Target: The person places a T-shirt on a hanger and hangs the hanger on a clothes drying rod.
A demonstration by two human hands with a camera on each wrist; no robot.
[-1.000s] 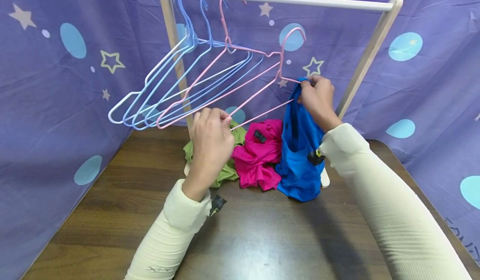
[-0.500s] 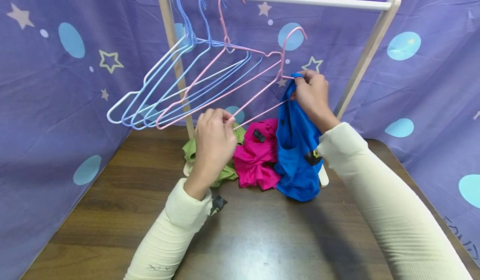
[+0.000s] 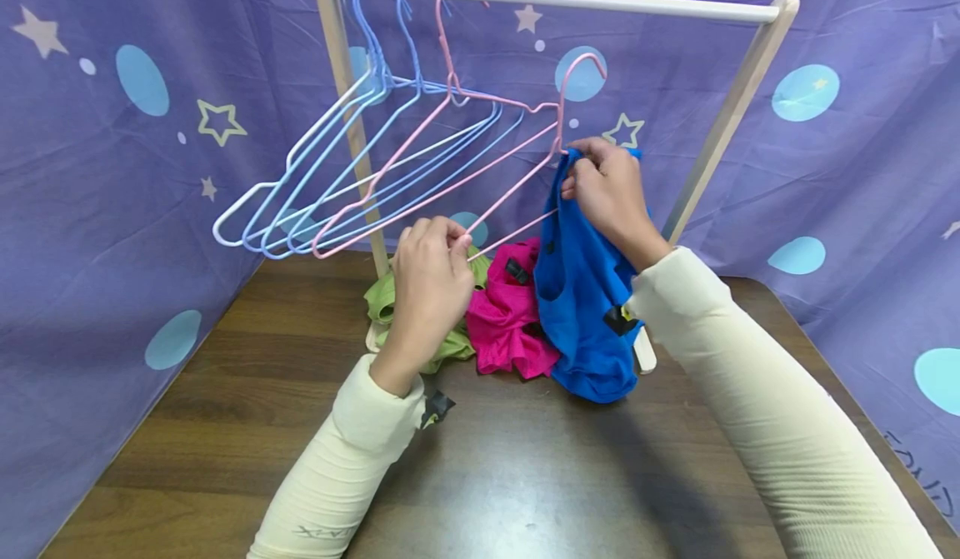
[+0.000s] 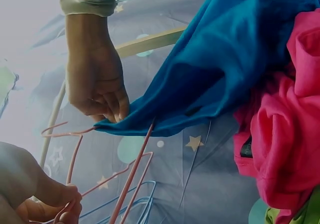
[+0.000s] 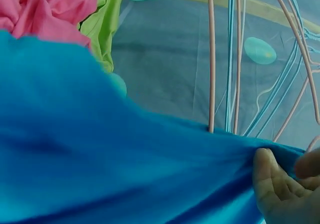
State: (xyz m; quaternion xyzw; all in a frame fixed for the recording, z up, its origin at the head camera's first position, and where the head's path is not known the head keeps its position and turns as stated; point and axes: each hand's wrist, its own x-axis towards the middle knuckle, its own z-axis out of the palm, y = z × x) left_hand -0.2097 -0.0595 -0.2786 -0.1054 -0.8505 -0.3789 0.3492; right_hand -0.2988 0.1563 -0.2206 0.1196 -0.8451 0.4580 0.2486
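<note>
A pink hanger (image 3: 517, 186) is off the rail, its hook pointing up. My left hand (image 3: 429, 272) pinches its left end between thumb and fingers. A blue garment (image 3: 585, 309) covers the hanger's right arm, and its lower part hangs down to the table. My right hand (image 3: 609, 192) pinches the garment's upper edge close to the hanger's neck. In the left wrist view, the right fingers (image 4: 116, 109) hold the blue cloth (image 4: 235, 49) where the pink wire enters it. The right wrist view has the cloth stretched toward the right fingertips; the hanger's right end is hidden inside.
A rack with a white rail (image 3: 600, 2) and wooden posts stands at the back. Several blue and white hangers (image 3: 382, 84) and a pink hanger (image 3: 450, 51) hang at its left. A crumpled magenta garment (image 3: 510, 317) and a green garment (image 3: 450, 346) lie on the wooden table (image 3: 480, 476).
My right hand has moved left along the hanger, drawing the blue garment from its right arm up to near the neck. My left hand keeps its hold, almost still.
</note>
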